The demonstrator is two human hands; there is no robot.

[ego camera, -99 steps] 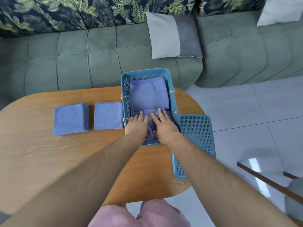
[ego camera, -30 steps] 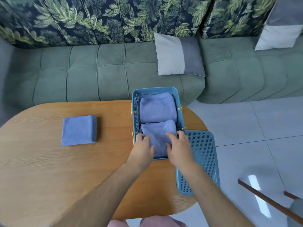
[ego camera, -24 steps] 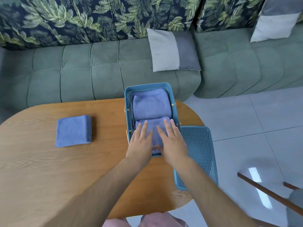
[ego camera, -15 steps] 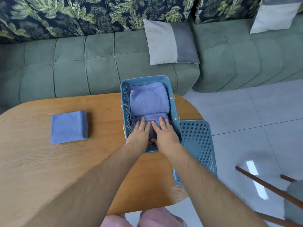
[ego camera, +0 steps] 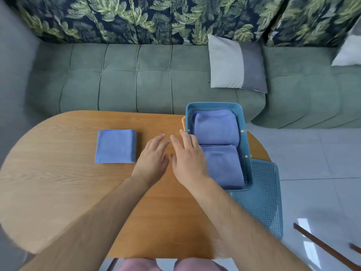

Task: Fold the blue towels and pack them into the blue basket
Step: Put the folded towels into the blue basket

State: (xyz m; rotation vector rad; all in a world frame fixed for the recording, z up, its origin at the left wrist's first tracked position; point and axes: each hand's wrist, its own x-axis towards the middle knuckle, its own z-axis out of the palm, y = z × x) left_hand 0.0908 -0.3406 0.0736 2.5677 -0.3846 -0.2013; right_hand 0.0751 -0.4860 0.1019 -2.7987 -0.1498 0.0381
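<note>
The blue basket [ego camera: 245,141] stands at the right end of the wooden table [ego camera: 58,182]. Two folded blue towels lie inside it, one at the far end [ego camera: 215,127] and one nearer me [ego camera: 222,165]. A third folded blue towel [ego camera: 115,146] lies on the table to the left. My left hand [ego camera: 153,160] and my right hand [ego camera: 187,159] hover side by side over the table between that towel and the basket, fingers straight and spread, holding nothing. My right hand covers part of the basket's left wall.
The basket's perforated blue lid [ego camera: 259,198] lies at the table's right edge, partly under the basket. A green sofa [ego camera: 136,81] with a grey cushion [ego camera: 236,65] runs behind the table. Tiled floor and a brown chair leg [ego camera: 324,249] are to the right.
Both hands have come out of the basket, where they pressed on the near towel, and moved left over the table toward the lone towel. The view has shifted left too.
</note>
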